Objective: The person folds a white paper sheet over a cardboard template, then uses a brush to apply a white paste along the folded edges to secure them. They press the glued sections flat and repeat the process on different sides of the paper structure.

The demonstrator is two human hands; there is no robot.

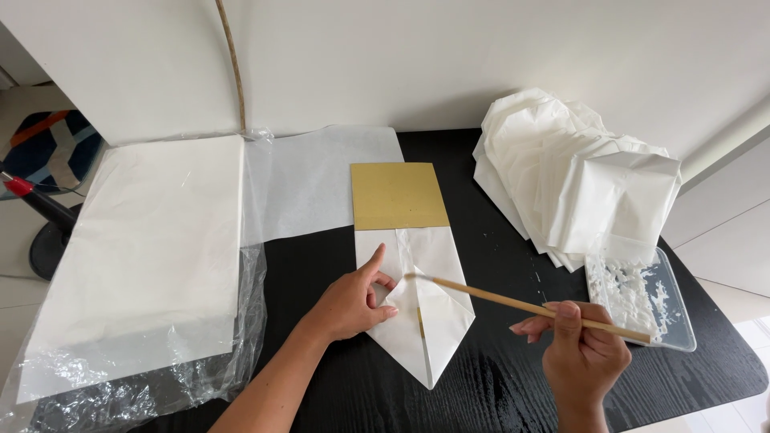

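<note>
A white paper sheet folded to a point (425, 321) lies on the black table (497, 377), with a gold-coloured card (399, 195) over its far end. My left hand (351, 303) presses flat on the paper's left flap, index finger stretched out. My right hand (579, 351) holds a thin wooden brush (513, 301) by its rear half. The brush tip touches the paper near the centre fold.
A shallow clear tray with white paste (642, 301) sits at the right. Behind it is a pile of folded white papers (573, 176). A stack of white sheets in clear plastic wrap (144, 265) fills the left side. A loose translucent sheet (321, 180) lies at the back.
</note>
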